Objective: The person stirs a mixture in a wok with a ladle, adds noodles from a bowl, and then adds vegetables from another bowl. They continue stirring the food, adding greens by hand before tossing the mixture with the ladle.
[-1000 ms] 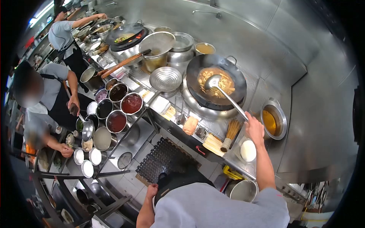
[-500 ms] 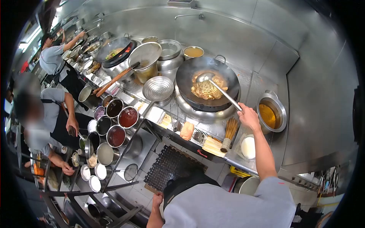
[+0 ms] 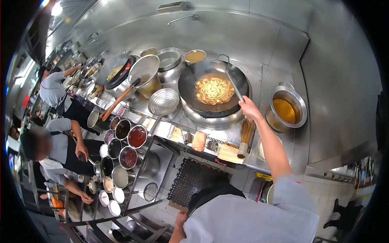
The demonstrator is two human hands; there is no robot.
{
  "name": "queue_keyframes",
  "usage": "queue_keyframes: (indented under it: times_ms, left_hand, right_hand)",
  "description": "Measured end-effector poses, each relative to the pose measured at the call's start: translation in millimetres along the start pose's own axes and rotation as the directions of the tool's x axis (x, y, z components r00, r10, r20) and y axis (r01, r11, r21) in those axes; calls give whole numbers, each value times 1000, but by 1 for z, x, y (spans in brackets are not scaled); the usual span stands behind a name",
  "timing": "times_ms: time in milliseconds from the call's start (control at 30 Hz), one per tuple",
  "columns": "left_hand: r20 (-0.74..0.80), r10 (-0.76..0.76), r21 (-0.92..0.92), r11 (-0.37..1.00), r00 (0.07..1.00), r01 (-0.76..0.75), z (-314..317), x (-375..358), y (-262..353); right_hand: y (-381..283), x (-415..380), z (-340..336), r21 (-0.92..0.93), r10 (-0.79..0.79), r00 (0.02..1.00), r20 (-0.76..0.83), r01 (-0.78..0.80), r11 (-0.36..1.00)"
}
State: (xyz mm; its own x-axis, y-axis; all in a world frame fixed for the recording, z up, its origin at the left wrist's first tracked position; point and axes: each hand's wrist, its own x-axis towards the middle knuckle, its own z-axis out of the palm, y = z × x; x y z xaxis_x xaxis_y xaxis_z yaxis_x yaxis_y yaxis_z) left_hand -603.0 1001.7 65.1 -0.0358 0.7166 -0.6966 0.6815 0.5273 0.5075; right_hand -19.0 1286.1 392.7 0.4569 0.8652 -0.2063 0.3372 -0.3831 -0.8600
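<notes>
My right hand [image 3: 250, 109] is closed round the handle of a long metal ladle [image 3: 232, 77]. The ladle's bowl lies against the far side of a dark wok [image 3: 186, 83] on a round burner. Pale noodles [image 3: 215, 90] sit in a heap in the middle of the wok. My left hand [image 3: 181, 218] hangs low beside my apron, away from the counter, with its fingers curled; what it holds, if anything, is hidden.
A perforated strainer [image 3: 163, 102] lies left of the wok. A pot of amber liquid [image 3: 286, 110] stands at the right, a bamboo brush [image 3: 246, 139] at the counter edge. Sauce pots [image 3: 137, 136] fill the left rack. Co-workers [image 3: 60, 141] stand at the left.
The ladle has moved from the noodles to the wok's far side, and the noodles now lie heaped and look paler. My view has shifted slightly.
</notes>
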Motion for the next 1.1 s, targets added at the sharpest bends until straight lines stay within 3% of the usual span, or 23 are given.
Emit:
queue_keyframes:
  times_ms: [67,100,167,200,300,367,533,600,633,667,733,800,833,867,900,967,1067,1100]
  left_hand:
    - [56,6,-188,982,998,5,1,3,3]
    - [56,9,-179,984,998,1,0,3,7]
    - [20,39,-158,987,999,-35,-4,0,19]
    - [14,38,-156,987,999,-35,-7,-5,27]
    - [5,-30,-227,973,1000,30,-6,-17,54]
    - [45,100,-86,992,994,-96,5,-5,35]
    - [12,87,-33,996,996,-87,7,6,43]
    - [-20,34,11,999,999,-34,10,16,44]
    - [-77,92,12,996,993,-91,11,21,46]
    - [-131,144,16,990,981,-143,13,21,44]
    - [-195,122,31,992,973,-118,9,3,63]
    - [-253,52,-208,972,966,-107,14,-1,61]
    - [-197,-17,-250,968,980,-33,17,-4,60]
    - [-193,-10,-255,966,981,-41,23,-6,61]
    - [-169,19,-170,984,985,-48,29,-7,54]
    - [-136,57,-60,996,989,-65,19,-8,31]
    - [-42,60,-145,987,997,-65,14,13,23]
    - [-6,66,-115,991,998,-66,6,20,24]
  right_hand:
    - [0,13,-2,-44,-16,1000,22,17,999]
    - [-5,7,-10,-38,-13,1000,16,14,999]
    - [-24,-9,-28,-259,-29,995,97,54,964]
    - [-11,3,-40,-387,-168,976,138,210,898]
    - [-22,-11,-50,-372,-174,979,106,202,906]
    - [-17,-2,-41,-366,-217,973,81,232,901]
    - [-9,17,-25,-492,-247,968,35,232,839]
    - [-21,5,-46,-603,-292,946,144,318,732]
    - [-23,2,-62,-579,-280,938,202,345,739]
    - [-19,-4,-73,-605,-372,909,189,407,685]
    - [-27,-29,-88,-631,-317,938,140,331,701]
    - [-27,-52,-100,-664,-292,950,108,287,690]
    - [-22,-62,-108,-715,-399,916,35,302,630]
    - [-22,-70,-114,-764,-505,862,-35,303,570]
    - [-32,-83,-122,-767,-507,861,-44,296,569]
    - [-54,-116,-136,-844,-400,910,-111,126,522]
    - [-60,-136,-142,-896,-313,943,-110,42,443]
    - [-53,-136,-138,-906,-352,931,-95,65,417]
